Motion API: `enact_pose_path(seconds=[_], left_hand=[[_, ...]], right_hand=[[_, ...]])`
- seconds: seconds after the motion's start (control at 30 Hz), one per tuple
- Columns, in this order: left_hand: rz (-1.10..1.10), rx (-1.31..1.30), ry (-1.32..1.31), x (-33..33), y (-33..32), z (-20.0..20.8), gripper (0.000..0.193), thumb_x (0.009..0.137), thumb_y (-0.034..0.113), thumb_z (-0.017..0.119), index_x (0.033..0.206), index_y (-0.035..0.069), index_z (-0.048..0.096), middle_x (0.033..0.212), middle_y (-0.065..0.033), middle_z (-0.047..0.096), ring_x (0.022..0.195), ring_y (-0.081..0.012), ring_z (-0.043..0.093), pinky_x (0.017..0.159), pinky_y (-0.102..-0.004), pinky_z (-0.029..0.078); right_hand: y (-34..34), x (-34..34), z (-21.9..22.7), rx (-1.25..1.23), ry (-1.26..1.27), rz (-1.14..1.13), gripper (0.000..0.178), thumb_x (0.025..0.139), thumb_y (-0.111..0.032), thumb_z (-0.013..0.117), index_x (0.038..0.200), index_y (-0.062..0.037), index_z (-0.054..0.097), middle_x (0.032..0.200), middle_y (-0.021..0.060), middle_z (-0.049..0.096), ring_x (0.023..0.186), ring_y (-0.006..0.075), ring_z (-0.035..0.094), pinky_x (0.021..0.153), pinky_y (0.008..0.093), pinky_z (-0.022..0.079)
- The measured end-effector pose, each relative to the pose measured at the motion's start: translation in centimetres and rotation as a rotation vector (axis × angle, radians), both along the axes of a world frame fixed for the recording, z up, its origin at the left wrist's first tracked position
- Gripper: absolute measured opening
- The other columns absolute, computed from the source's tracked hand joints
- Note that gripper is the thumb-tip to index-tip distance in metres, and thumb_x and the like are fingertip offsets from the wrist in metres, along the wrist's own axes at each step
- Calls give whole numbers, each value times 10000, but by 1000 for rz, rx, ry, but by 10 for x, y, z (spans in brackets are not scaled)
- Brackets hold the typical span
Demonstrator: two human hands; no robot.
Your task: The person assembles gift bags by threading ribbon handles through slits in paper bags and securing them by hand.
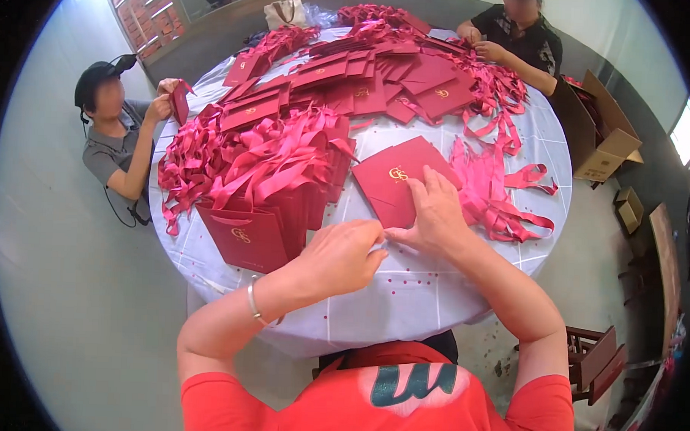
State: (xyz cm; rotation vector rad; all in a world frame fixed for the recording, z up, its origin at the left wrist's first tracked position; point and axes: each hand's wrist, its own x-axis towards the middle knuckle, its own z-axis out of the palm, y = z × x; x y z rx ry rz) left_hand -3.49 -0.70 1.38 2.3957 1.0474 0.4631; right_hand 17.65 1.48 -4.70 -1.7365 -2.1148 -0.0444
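A flat dark-red paper bag [392,171] with a gold emblem lies on the table in front of me, tilted, its near corner toward my hands. My right hand [436,219] rests over its near right part, fingers apart, thumb reaching toward my left hand. At the near corner my left hand [343,255] is closed, fingertips pinched close to the right thumb; what they hold, if anything, is hidden. Pink ribbon handles [494,198] spread out to the right of the flat bag. Left of it stands a packed row of red bags [242,235] with pink ribbons [263,159] heaped on top.
The round table wears a white checked cloth [357,315] sprinkled with small red dots. More red bags [350,71] pile up across its far side. One person [116,131] at the left handles a red bag; another [530,39] works at the far right. An open cardboard box [602,148] stands right.
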Motion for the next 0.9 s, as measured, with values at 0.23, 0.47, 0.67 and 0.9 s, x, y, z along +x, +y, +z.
enact_pose_path(seconds=[0.23,0.47,0.67,0.9], left_hand=[[166,94,116,31,23,-27,374,858,188,671,1131,-31,539,979,-253,652,905,-428,636,782,-491,505],[205,109,43,37,16,-30,333,857,198,684,1025,-27,505,997,-254,616,883,-429,640,752,-517,502],[210,554,-117,28,27,-39,434,840,164,696,1171,-60,526,1228,-283,555,1114,-413,566,935,-460,471],[61,440,-197,32,36,-52,459,836,107,673,1222,-88,518,1269,-281,526,1188,-426,502,1013,-475,403]], right_hand=[[14,32,-3,62,55,-95,1120,534,-538,875,1368,45,409,1447,307,347,1356,446,339,1121,508,290],[3,32,-2,240,141,20,968,582,-342,904,1347,29,441,1342,243,470,1270,411,440,1071,491,358],[-19,38,21,21,802,30,662,690,-26,814,1280,-19,515,1165,107,586,1074,206,561,965,336,446],[-50,40,14,-81,1016,76,423,748,4,756,1141,-33,603,905,-6,567,821,81,553,766,239,484]])
